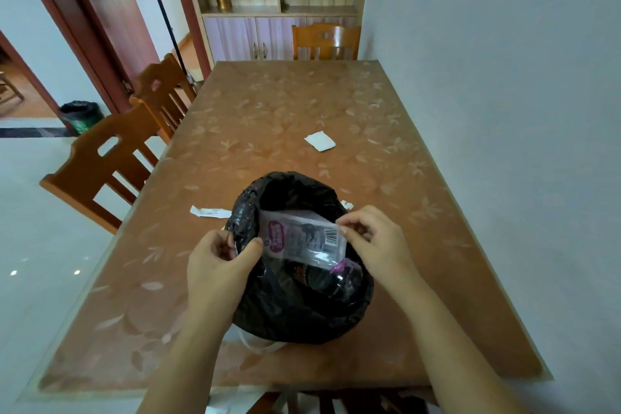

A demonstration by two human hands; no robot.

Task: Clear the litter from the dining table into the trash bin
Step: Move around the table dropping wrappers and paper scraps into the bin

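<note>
Fingers (250,247) of your left hand (218,265) were curled, thumb and forefinger pinched at the near-left rim of the round trash bin lined with a black plastic bag (268,309). Whether they also caught the wrapper's left end could not be told. The bin stood on the brown leaf-patterned dining table (386,104), near your edge.

A crinkly clear plastic wrapper with purple print and a barcode (302,239) lay stretched across the bin mouth, above a dark bottle (316,279) already inside. Your right hand (373,239) pinched the wrapper's right end, fingertips closed narrow on it.

The wrapper was not yet in. Litter on the table:
- a long white paper strip (210,212) just left of the bin
- a white square paper slip (320,141) well beyond it
- a small white scrap (347,204) peeking from behind the right rim

Risks, as judged:
- The wrapper was light and wide. Let go flat, it could bridge the rim or slide off onto the table rather than drop.
- A tug on the loose liner could pull it off the rim, or tip the bin toward you.
- The small scrap, half hidden by the bin, could be missed.
</note>
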